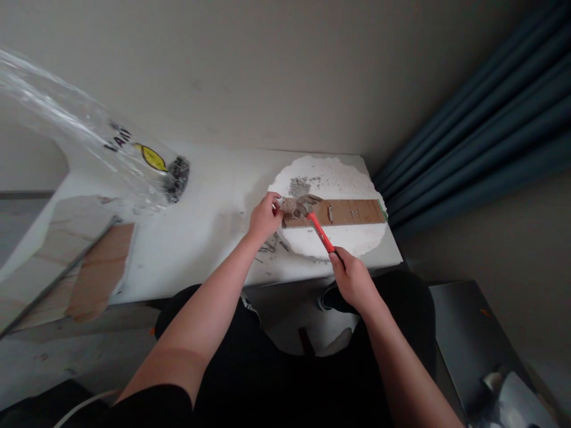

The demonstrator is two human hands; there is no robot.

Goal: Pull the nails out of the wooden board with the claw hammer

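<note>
A brown wooden plank [352, 212] lies across a round white sheet [330, 175] on the white table [209, 220]. My left hand [264, 218] is closed at the plank's left end, pinching something small I cannot make out. My right hand [352, 278] grips the dark end of a hammer's red handle [320, 232]. The hammer's metal claw head [302, 206] rests on the plank's left end, right beside my left fingers.
Grey dust and debris [298, 187] lie on the white sheet. A clear plastic bag [111, 148] with a yellow logo hangs at the left. Flat boards [100, 270] lean at the table's left edge. Blue curtains [482, 125] hang at the right.
</note>
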